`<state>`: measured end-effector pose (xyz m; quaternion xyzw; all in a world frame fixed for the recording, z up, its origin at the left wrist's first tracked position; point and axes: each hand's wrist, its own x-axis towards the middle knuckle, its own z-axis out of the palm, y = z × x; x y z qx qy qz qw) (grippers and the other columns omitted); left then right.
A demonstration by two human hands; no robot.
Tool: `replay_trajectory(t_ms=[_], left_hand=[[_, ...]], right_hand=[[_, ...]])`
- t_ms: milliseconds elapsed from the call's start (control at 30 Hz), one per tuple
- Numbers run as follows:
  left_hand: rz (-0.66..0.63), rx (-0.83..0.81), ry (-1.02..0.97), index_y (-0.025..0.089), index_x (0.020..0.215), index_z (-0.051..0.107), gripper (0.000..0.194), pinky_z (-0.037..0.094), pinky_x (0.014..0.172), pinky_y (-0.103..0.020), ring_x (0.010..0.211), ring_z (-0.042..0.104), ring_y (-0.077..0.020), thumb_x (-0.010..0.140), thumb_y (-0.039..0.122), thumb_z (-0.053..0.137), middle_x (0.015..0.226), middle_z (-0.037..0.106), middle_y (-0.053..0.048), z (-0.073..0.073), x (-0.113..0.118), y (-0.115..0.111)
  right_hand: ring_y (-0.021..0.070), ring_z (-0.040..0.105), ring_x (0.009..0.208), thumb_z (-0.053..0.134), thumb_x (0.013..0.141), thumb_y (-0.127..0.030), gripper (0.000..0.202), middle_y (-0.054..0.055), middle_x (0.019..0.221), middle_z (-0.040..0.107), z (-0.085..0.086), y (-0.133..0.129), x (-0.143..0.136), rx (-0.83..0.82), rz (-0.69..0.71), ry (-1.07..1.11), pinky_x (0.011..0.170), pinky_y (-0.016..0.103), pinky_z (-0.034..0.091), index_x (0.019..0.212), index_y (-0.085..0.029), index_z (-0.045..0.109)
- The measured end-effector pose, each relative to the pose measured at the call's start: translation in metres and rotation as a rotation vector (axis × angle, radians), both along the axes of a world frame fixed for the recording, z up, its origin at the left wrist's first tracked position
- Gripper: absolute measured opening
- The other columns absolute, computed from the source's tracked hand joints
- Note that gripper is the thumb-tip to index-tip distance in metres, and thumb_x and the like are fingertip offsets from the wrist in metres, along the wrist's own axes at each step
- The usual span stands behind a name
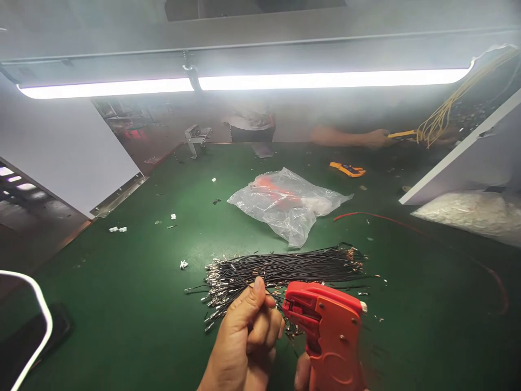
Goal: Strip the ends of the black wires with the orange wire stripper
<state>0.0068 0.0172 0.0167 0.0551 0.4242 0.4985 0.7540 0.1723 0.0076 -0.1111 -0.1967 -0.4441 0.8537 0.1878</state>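
My left hand (248,336) is closed in a pinch between thumb and fingers on a thin black wire (240,275). One end of this wire sticks out up and to the left. My right hand (302,371) is mostly hidden behind a red, pistol-shaped wire stripper (336,336) and grips its handle. The stripper's jaw end faces left, close beside my left fingertips. Whether the wire sits in the jaws cannot be made out. Just beyond both hands lies a wide bundle of black wires (285,269), with metal terminals at the left ends and copper-coloured tips at the right.
A clear plastic bag (293,212) with something red inside lies mid-table. Behind it are a yellow wire stripper (348,169) and another person's arm (350,138). A red wire (391,218) curves at right. A white cable (44,309) loops at left; a lamp (325,80) hangs overhead.
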Motion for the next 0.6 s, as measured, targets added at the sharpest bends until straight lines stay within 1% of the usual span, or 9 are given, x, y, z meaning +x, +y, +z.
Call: replay_trajectory(t_ms=[100, 167, 233, 367, 467, 533, 600], left_hand=[[0.0, -0.015, 0.002, 0.014, 0.06, 0.069, 0.049, 0.037, 0.057, -0.02, 0.044, 0.023, -0.0044, 0.06, 0.056, 0.093, 0.034, 0.03, 0.013, -0.001, 0.0, 0.001], [0.003, -0.02, -0.02, 0.014, 0.06, 0.07, 0.048, 0.038, 0.057, -0.02, 0.043, 0.023, -0.0042, 0.059, 0.056, 0.094, 0.033, 0.031, 0.013, -0.001, 0.0, 0.001], [0.0, -0.011, -0.061, 0.014, 0.062, 0.072, 0.047, 0.038, 0.056, -0.02, 0.041, 0.022, -0.0041, 0.059, 0.054, 0.094, 0.032, 0.032, 0.013, -0.001, 0.001, 0.001], [-0.017, 0.0, -0.139, 0.016, 0.064, 0.072, 0.042, 0.04, 0.057, -0.021, 0.04, 0.019, -0.0038, 0.058, 0.051, 0.096, 0.031, 0.032, 0.013, -0.001, 0.002, -0.001], [-0.025, -0.005, -0.105, 0.015, 0.066, 0.072, 0.044, 0.039, 0.058, -0.02, 0.042, 0.02, -0.0039, 0.06, 0.052, 0.095, 0.032, 0.032, 0.013, -0.004, 0.002, -0.002], [-0.034, 0.001, -0.076, 0.015, 0.062, 0.068, 0.047, 0.038, 0.057, -0.02, 0.042, 0.022, -0.0042, 0.06, 0.055, 0.094, 0.032, 0.031, 0.013, -0.008, 0.002, -0.001], [-0.036, 0.006, -0.05, 0.017, 0.052, 0.06, 0.053, 0.037, 0.055, -0.02, 0.042, 0.024, -0.0048, 0.059, 0.057, 0.093, 0.032, 0.03, 0.012, -0.011, 0.002, -0.001]], right_hand=[[0.0209, 0.072, 0.088, 0.063, 0.1, -0.036, 0.025, 0.006, 0.11, 0.072, -0.011, 0.003, -0.012, 0.0, 0.006, -0.025, 0.076, 0.039, 0.062, 0.116, -0.016, 0.067], [0.0212, 0.072, 0.089, 0.066, 0.099, -0.035, 0.027, 0.007, 0.113, 0.072, -0.011, 0.003, -0.017, 0.003, -0.008, -0.04, 0.076, 0.04, 0.063, 0.119, -0.017, 0.066], [0.0223, 0.072, 0.092, 0.065, 0.099, -0.035, 0.029, 0.007, 0.116, 0.071, -0.007, 0.003, -0.018, 0.012, -0.034, -0.053, 0.079, 0.041, 0.063, 0.122, -0.017, 0.065], [0.0236, 0.072, 0.096, 0.065, 0.1, -0.036, 0.03, 0.008, 0.119, 0.071, 0.012, 0.001, -0.008, 0.041, -0.101, -0.068, 0.082, 0.043, 0.062, 0.123, -0.018, 0.065], [0.0238, 0.072, 0.098, 0.065, 0.1, -0.036, 0.03, 0.008, 0.12, 0.071, 0.033, -0.004, 0.006, 0.067, -0.139, -0.073, 0.083, 0.044, 0.062, 0.123, -0.018, 0.065], [0.0247, 0.071, 0.1, 0.065, 0.099, -0.035, 0.03, 0.009, 0.123, 0.07, 0.048, -0.01, 0.015, 0.084, -0.155, -0.073, 0.085, 0.045, 0.062, 0.124, -0.018, 0.064], [0.0257, 0.07, 0.104, 0.066, 0.099, -0.034, 0.032, 0.009, 0.127, 0.068, 0.062, -0.015, 0.021, 0.101, -0.159, -0.072, 0.087, 0.047, 0.061, 0.126, -0.019, 0.063]])
